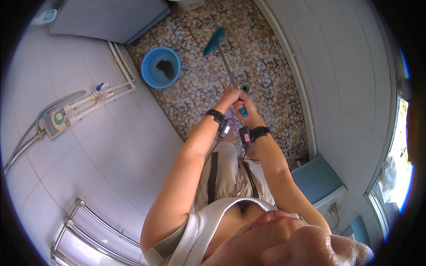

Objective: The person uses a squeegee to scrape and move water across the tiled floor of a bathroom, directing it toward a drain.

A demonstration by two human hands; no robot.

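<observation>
Both my hands grip a long-handled floor brush [228, 68]. My left hand [229, 96] wraps the grey shaft, and just behind it my right hand [248, 108] holds the teal grip end. The brush's teal head [214, 42], slightly blurred, is over the pebble-patterned floor [191, 96], away from me. A floor drain [245, 88] shows beside the shaft, close to my hands. Some whitish foam or wet residue [264, 73] marks the floor to the right. Black straps with small devices circle both wrists.
Left of the brush stands a blue basin [145, 68] with liquid and a dark cloth-like item [165, 68]. A grey appliance or cabinet [109, 18] is beyond it. Pipes with valves [100, 99] and a metal towel rack [100, 217] line the left wall. A pipe [296, 66] edges the right wall.
</observation>
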